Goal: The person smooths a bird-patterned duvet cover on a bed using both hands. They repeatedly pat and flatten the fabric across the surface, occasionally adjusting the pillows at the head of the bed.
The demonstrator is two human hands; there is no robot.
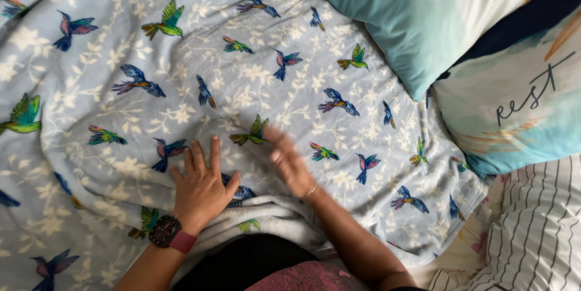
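The left hand (203, 185) lies flat with fingers spread on a pale blue blanket (181, 85) printed with hummingbirds, spread over the bed. The right hand (290, 161), blurred, rests open on the blanket just beside it. Two teal pillows (423, 19) lie at upper right.

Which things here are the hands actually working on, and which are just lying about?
In hand:
- light blue blanket with a bird print, spread flat
- left hand, pressed flat on it
- right hand, blurred, over the blanket

Lying about:
- teal pillow, top right
- second pillow, right edge
- striped sheet, bottom right
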